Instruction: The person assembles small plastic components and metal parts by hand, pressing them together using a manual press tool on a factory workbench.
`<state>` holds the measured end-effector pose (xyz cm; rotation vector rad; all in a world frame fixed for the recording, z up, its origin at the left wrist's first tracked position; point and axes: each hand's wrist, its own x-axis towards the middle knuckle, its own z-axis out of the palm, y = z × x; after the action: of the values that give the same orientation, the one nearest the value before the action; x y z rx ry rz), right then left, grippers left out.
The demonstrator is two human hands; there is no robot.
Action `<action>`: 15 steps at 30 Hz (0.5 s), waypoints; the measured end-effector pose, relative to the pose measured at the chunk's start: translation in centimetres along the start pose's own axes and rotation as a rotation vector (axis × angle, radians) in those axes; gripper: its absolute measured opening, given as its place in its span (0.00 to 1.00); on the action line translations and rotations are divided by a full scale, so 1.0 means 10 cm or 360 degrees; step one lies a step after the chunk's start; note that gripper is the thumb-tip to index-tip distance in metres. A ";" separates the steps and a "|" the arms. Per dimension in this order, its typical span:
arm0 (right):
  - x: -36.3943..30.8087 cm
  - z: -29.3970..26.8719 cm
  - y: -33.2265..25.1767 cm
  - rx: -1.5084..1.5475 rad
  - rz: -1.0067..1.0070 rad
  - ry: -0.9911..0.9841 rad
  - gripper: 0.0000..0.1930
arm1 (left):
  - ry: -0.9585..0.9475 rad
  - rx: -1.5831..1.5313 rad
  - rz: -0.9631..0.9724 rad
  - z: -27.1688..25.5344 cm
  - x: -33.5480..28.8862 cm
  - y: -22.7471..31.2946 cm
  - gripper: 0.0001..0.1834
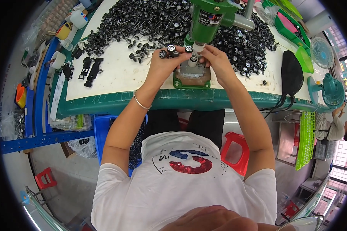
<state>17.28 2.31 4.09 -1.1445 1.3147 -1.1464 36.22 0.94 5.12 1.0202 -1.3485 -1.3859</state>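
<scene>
My left hand [160, 68] is closed on several small black toy wheels [170, 48] with silver hubs, gathered at its fingertips. Its thumb points in toward the green bench press [206, 24]. My right hand [219, 64] has its fingers bent together beside the press's ram; what they pinch, if anything, is too small to make out. Between both hands, one wheel [193, 59] rests upright on the post under the ram. The press base [192, 81] stands at the table's near edge, below my fingers.
Heaps of wheels and wheel axles [142, 21] cover the far table [123, 79]. Black toy chassis [91, 73] lie at the left. A black face mask [292, 73] and a teal fan [332, 90] are on the right. A blue bin [100, 134] stands below the table edge.
</scene>
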 end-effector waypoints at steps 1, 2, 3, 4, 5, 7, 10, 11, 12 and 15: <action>0.00 -0.04 -0.02 -0.0001 -0.0006 -0.0002 0.17 | 0.0002 0.0001 0.0006 0.00 0.01 -0.01 0.09; 0.01 -0.09 -0.03 0.0120 -0.0057 0.0056 0.17 | -0.0047 0.0052 0.0060 0.00 0.02 -0.03 0.09; 0.02 -0.15 -0.05 0.0239 -0.0108 0.0114 0.17 | -0.0095 0.0103 0.0114 0.00 0.04 -0.07 0.09; 0.00 -0.21 -0.14 0.0282 -0.0140 0.0158 0.17 | -0.0124 0.0118 0.0180 0.01 0.05 -0.08 0.09; 0.03 -0.32 -0.19 0.0311 -0.0172 0.0205 0.17 | -0.0119 0.0118 0.0182 0.02 0.06 -0.07 0.09; 0.07 -0.54 -0.37 0.0412 -0.0331 0.0229 0.17 | -0.0133 0.0081 0.0139 0.08 0.05 0.01 0.08; 0.17 -0.75 -0.81 0.0610 -0.0554 0.0299 0.17 | -0.0117 -0.0014 0.0026 0.14 0.06 0.06 0.08; 0.29 -0.78 -0.93 0.0660 -0.0762 0.0264 0.17 | -0.0122 -0.0012 0.0027 0.15 0.07 0.07 0.08; 0.38 -0.78 -1.11 0.0606 -0.0820 0.0267 0.18 | -0.0102 -0.0014 0.0015 0.15 0.08 0.08 0.09; 0.20 -0.30 -1.99 0.0616 -0.0798 0.0368 0.17 | -0.0108 -0.0031 0.0069 0.16 0.12 0.05 0.09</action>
<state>14.97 -1.57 23.80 -1.0990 0.9270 -1.8557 34.43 0.20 5.79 0.9331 -1.3963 -1.4095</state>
